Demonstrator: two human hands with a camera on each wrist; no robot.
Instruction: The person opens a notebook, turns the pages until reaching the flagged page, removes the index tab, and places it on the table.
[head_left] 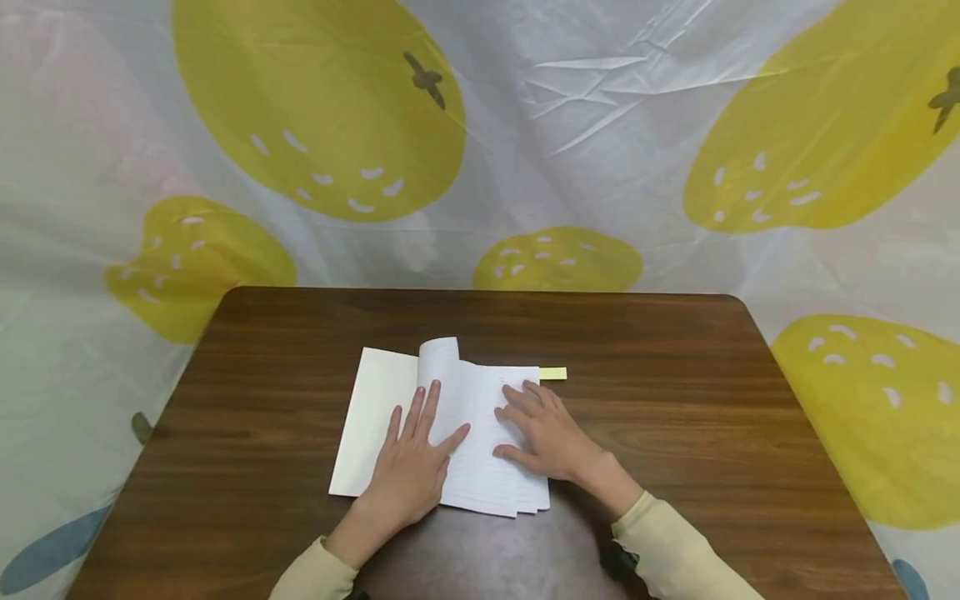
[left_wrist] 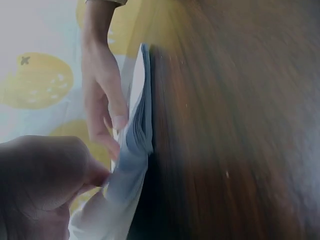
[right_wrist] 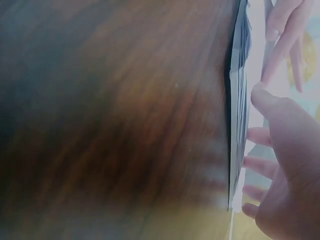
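Item: lined notebook [head_left: 480,433], open, lying flat near the middle of the brown wooden surface [head_left: 675,467]. Cream inside cover [head_left: 371,417] to the person's left; stack of ruled pages to the right, lower edges fanned. One leaf [head_left: 438,354] stands curled up at the spine, mid-turn.

Left hand [head_left: 412,462]: flat across the gutter, fingers straight and spread, thumb out toward the right-hand pages. It presses; it grips nothing.

Right hand [head_left: 543,433]: resting on the right-hand page, fingers [head_left: 517,400] lightly bent with tips on the paper. It clasps nothing. The right wrist view shows the page block [right_wrist: 239,110] edge-on, thumb beside it.

Accessory: yellow sticky tab [head_left: 552,373], jutting from the notebook's far right corner, lying on the wood.

Surround: white sheet printed with yellow fruit [head_left: 322,100] behind and around the surface; cream sleeves [head_left: 675,550] on both forearms.

Handling note, as judgement: the work in hand appears to be turning or flattening pages. It should go best with the left palm anchoring the spine, the right fingertips sliding a single leaf off the stack, and the curled leaf eased down without a crease. The tab is best left undisturbed.
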